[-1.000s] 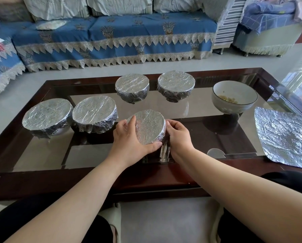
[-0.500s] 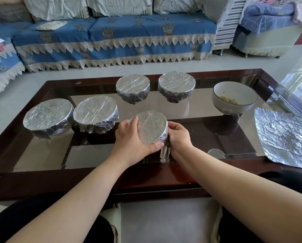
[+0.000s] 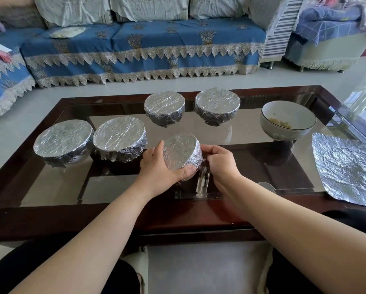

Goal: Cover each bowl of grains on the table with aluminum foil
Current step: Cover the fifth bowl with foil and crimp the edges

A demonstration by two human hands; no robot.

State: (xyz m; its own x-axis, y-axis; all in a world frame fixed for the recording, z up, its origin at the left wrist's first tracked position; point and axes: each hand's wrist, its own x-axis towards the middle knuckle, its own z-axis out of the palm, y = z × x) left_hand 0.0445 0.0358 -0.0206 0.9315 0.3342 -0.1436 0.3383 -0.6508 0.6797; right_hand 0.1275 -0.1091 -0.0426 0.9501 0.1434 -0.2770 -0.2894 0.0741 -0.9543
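Note:
A small foil-covered bowl (image 3: 181, 150) sits near the front middle of the glass table, tilted toward me. My left hand (image 3: 160, 166) grips its left side, thumb under the front rim. My right hand (image 3: 219, 161) pinches the foil at its right side. Several other foil-covered bowls stand behind: two at the left (image 3: 64, 141) (image 3: 120, 140) and two at the back (image 3: 164, 107) (image 3: 217, 105). An uncovered white bowl (image 3: 288, 120) with a few grains in it stands at the right. A loose sheet of aluminum foil (image 3: 347, 166) lies flat at the table's right end.
The glass-topped table (image 3: 56, 187) has a dark wooden frame. A blue-covered sofa (image 3: 146, 47) runs along the far side, an armchair (image 3: 326, 28) at the back right. My dark-clothed knees sit under the table's near edge.
The bowl in my hands has tilted a little more toward me and my fingers have shifted along its foil edge. The other bowls and the loose sheet have not moved.

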